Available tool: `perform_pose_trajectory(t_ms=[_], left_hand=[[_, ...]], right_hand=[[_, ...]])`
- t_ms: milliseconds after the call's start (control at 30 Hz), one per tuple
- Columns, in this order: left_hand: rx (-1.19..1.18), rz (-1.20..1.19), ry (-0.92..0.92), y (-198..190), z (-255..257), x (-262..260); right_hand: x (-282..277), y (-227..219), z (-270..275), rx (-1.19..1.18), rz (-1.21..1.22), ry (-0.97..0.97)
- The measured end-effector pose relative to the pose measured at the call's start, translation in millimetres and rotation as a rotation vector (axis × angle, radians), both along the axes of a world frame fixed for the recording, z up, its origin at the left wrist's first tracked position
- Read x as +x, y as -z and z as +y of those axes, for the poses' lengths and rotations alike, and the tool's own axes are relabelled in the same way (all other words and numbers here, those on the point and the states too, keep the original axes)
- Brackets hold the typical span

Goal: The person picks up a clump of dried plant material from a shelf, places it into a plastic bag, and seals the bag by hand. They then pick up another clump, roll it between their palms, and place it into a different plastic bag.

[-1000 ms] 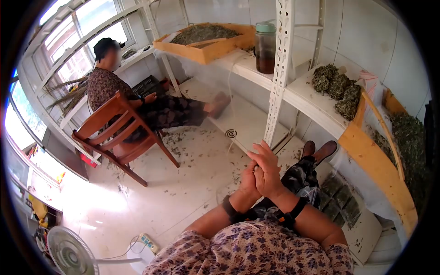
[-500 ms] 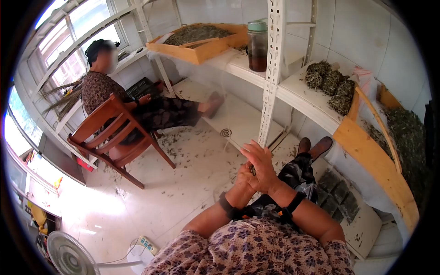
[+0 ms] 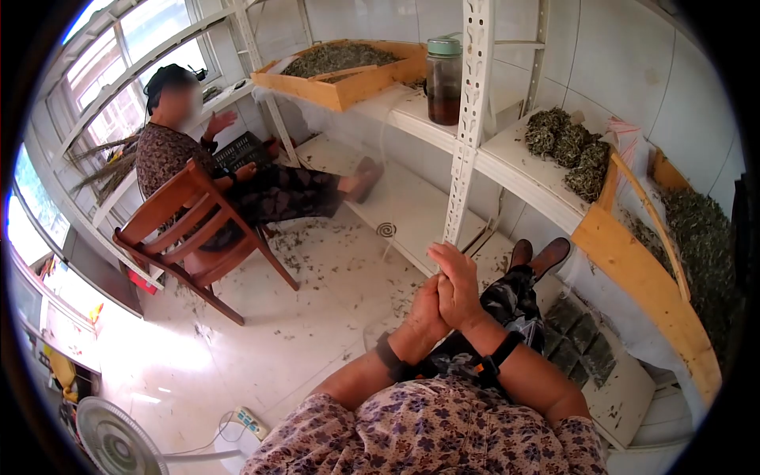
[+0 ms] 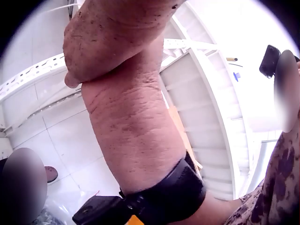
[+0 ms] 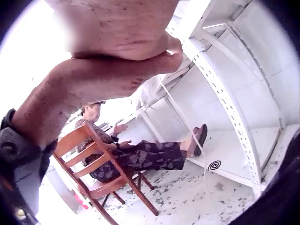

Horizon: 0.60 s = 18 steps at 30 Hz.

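In front of the lap, my left hand (image 3: 423,311) and right hand (image 3: 461,291) are pressed together in the head view. The left hand's fingers are curled in against the right palm. Over them the right hand lies with its fingers fairly straight, pointing up and away. A small dark clump of dried herb showed between the palms half a second ago; the hands now hide it. The left wrist view shows the hands meeting above a black wrist band (image 4: 164,197). In the right wrist view, one hand (image 5: 126,28) overlaps the other, with bits of plant on the skin.
Balls of dried herb (image 3: 586,150) lie on the shelf at right, beside a wooden-edged tray (image 3: 645,277) of loose herb. A jar (image 3: 443,87) stands behind the white post (image 3: 467,119). Another person (image 3: 178,150) sits on a wooden chair (image 3: 198,245). A fan (image 3: 119,439) stands at lower left.
My hands have turned slightly against each other and closed over the herb clump, and the right fingers have drawn together. The seated person has raised a hand. The head view has shifted a little.
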<state>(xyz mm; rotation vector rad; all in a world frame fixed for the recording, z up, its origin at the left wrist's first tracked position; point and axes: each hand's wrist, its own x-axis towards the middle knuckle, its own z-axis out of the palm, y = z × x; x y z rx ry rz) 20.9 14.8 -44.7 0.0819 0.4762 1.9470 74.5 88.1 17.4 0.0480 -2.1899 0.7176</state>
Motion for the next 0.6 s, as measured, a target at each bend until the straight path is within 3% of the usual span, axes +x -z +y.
perform_pose_trajectory(t_ms=[333, 367, 433, 500, 600], left_hand=[[-0.193, 0.015, -0.102, -41.4, -1.7, 17.5], [-0.219, -0.017, -0.11, -41.6, -3.1, 17.8], [-0.285, -0.091, -0.117, -48.9, -9.5, 20.7], [-0.333, -0.163, -0.137, -50.9, -7.5, 19.9], [-0.309, -0.25, -0.188, -40.0, 3.0, 5.1]], right_hand=[[0.2, 3.7, 4.3, 0.327, -0.061, 0.049], [0.7, 4.3, 6.6, 0.334, -0.171, 0.066], [3.9, -1.9, 7.9, 0.214, -0.191, -0.005], [0.4, 4.9, 13.3, -0.081, -0.151, -0.091], [12.6, -3.2, 15.8, -0.748, -0.052, -0.276]])
